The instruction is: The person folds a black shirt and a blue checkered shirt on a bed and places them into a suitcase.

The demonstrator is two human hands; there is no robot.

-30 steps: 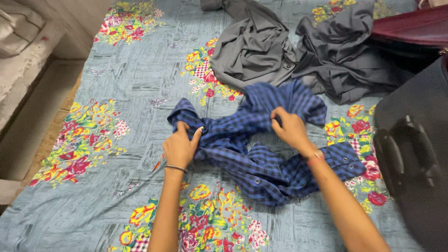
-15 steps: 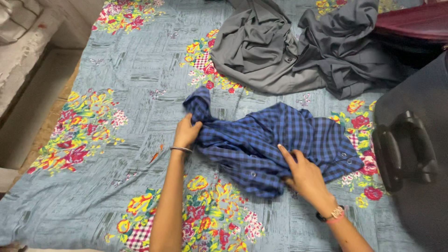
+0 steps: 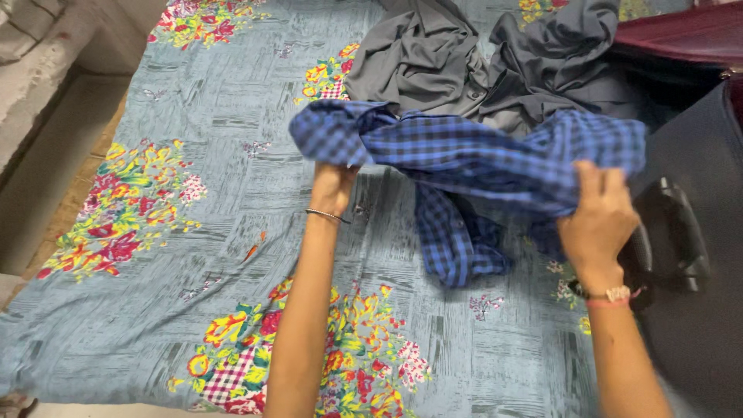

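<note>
Shirt (image 3: 472, 159), blue checked, now lifted off the floral bedsheet (image 3: 193, 232) at centre frame, no longer flat. Left hand (image 3: 333, 186) clenched on one end, right hand (image 3: 600, 220) clutching the other; spread for folding, probably. Grey garments (image 3: 464, 70) behind, dark suitcase (image 3: 696, 255) at right.

A bed (image 3: 193, 108) carries everything, covered by a grey-blue sheet printed with bunches of red, yellow and pink flowers. At its far edge lie two crumpled grey garments (image 3: 495, 62), touching each other. A dark suitcase (image 3: 696, 255) with a black handle rests along the right edge. Toward the middle, the lower part of a blue checked shirt (image 3: 457, 240) touches the sheet.
</note>
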